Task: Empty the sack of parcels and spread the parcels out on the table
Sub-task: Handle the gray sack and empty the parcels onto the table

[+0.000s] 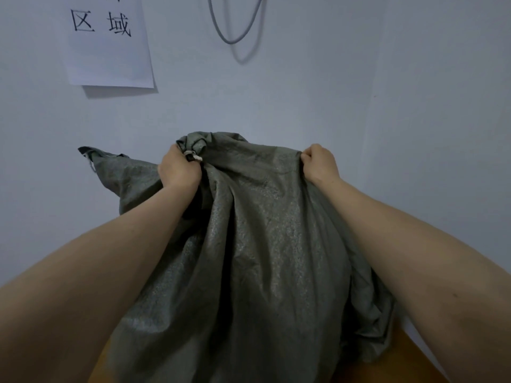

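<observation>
So the sack [262, 244] is a big grey-green woven thing hanging from the middle of the view down to 6 o'clock, with its lower end bunched on the orange table [414, 363], which peeks out at 5 and 7 o'clock. Left hand [179, 168], around 10 o'clock from centre, has a fist wrapped round a gathered wad of the cloth right beside a knotted bit with a pale tie. Right hand [320, 164], at 2 o'clock, is curled tight on a fold of the top edge. No parcels showing anywhere, so I can't tell what's inside or whether it's already dumped. The cloth looks thin, floppy and a bit slick, and it creases deep, so I'd guess it slides through a loose grip. Best to grab fat bunches near the corners, like the one poking out at 9 o'clock. Paper sign [107, 42] on the wall at 11, a grey cable [235, 37] loop at 12
</observation>
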